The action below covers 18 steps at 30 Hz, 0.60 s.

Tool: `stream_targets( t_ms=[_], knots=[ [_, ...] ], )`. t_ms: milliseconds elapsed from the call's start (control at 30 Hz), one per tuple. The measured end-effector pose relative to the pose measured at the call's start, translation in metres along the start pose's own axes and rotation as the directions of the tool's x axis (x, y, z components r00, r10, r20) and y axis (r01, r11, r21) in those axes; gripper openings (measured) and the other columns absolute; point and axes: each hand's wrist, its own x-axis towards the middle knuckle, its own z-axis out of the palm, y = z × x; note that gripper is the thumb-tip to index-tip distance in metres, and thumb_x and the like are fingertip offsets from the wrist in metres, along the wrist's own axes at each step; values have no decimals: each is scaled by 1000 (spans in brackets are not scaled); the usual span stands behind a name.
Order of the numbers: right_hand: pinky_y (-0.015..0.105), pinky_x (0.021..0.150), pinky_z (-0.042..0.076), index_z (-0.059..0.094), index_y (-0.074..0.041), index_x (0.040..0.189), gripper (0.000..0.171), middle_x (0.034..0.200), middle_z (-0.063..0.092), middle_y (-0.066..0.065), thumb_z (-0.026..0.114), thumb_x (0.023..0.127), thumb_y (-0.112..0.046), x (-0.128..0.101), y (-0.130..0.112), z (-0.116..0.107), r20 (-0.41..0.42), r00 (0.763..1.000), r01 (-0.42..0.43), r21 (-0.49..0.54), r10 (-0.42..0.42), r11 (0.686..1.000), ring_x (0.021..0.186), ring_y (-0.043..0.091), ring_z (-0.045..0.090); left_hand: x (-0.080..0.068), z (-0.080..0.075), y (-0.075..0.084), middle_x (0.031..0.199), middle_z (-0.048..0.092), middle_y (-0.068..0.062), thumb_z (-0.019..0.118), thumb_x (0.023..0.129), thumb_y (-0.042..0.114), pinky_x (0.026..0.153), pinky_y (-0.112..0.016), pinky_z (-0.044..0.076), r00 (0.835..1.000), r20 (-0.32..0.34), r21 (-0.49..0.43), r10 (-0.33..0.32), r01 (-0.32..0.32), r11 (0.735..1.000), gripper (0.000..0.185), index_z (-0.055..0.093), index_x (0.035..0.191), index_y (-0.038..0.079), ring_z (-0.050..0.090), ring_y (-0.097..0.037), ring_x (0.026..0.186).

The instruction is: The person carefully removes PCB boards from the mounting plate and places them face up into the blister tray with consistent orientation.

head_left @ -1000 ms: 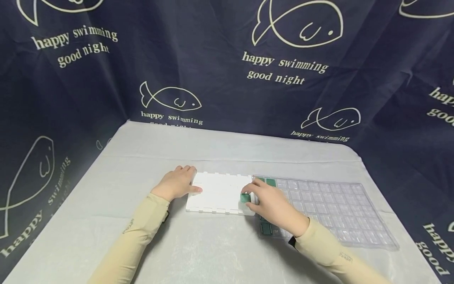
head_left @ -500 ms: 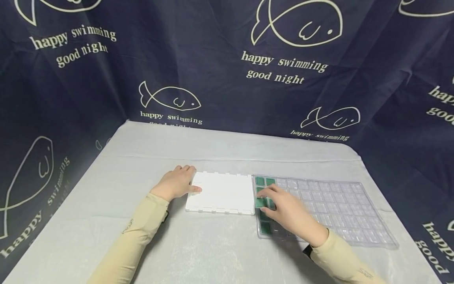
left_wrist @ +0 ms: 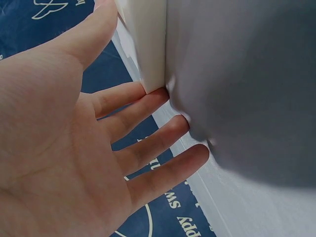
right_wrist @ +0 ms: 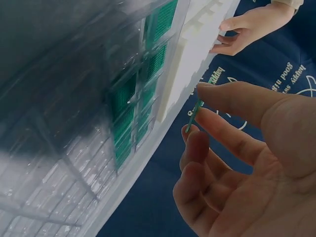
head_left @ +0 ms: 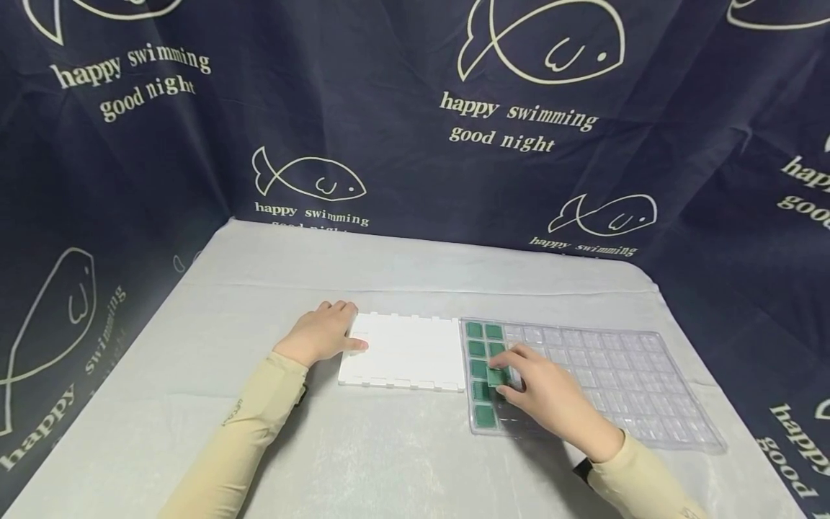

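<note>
My right hand [head_left: 551, 396] pinches a thin green square plate [head_left: 496, 378] between thumb and fingertips, over the second column of a clear plastic compartment tray [head_left: 603, 389]. Seen in the right wrist view, this green plate [right_wrist: 193, 117] is nearly edge-on. Several like it lie in the tray's left columns, such as a green square [head_left: 484, 416] at the near left corner. My left hand [head_left: 320, 335] rests at the left edge of a flat white panel [head_left: 408, 353] with notched edges. Its thumb lies on top and its straight fingers [left_wrist: 148, 148] touch the panel's side and the table.
The tray stands against the white panel's right edge, and its right-hand compartments show bare plastic. A pale cloth covers the table [head_left: 363, 454]. Dark blue printed curtains [head_left: 402, 94] hang behind it and at both sides.
My right hand has carried the green square plate from above the white panel's right end rightward over the tray, to the second column. My left hand has stayed in place.
</note>
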Motion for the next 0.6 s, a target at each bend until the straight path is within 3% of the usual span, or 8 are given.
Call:
stream_targets(
  t_ms=[200, 500, 600],
  knots=[
    [28, 61, 49, 72, -20, 110, 33, 108, 69, -4, 85, 80, -16, -4, 5, 3, -3, 1000, 4, -16, -4, 1000, 73, 7, 55, -1, 0, 0, 148, 53, -21, 68, 94, 50, 105, -60, 49, 1000, -6, -4, 0, 0, 1000, 77, 46, 146, -2, 52, -44, 132],
    [25, 57, 43, 72, -24, 110, 32, 108, 68, -6, 85, 81, -19, -11, 8, 8, 38, 998, -41, -13, 41, 999, 72, 5, 51, -1, 0, 0, 145, 55, -21, 68, 94, 50, 103, -60, 50, 1000, -11, 0, 10, -10, 1000, 76, 47, 145, -2, 54, -44, 129],
    [27, 59, 48, 72, -24, 109, 32, 108, 69, -7, 85, 80, -19, -13, 9, 10, 31, 999, -33, -27, 34, 999, 75, 6, 56, -1, -1, 0, 146, 54, -22, 68, 94, 50, 104, -60, 50, 1000, -9, 0, 8, -8, 1000, 77, 46, 145, -2, 53, -44, 131]
  ],
)
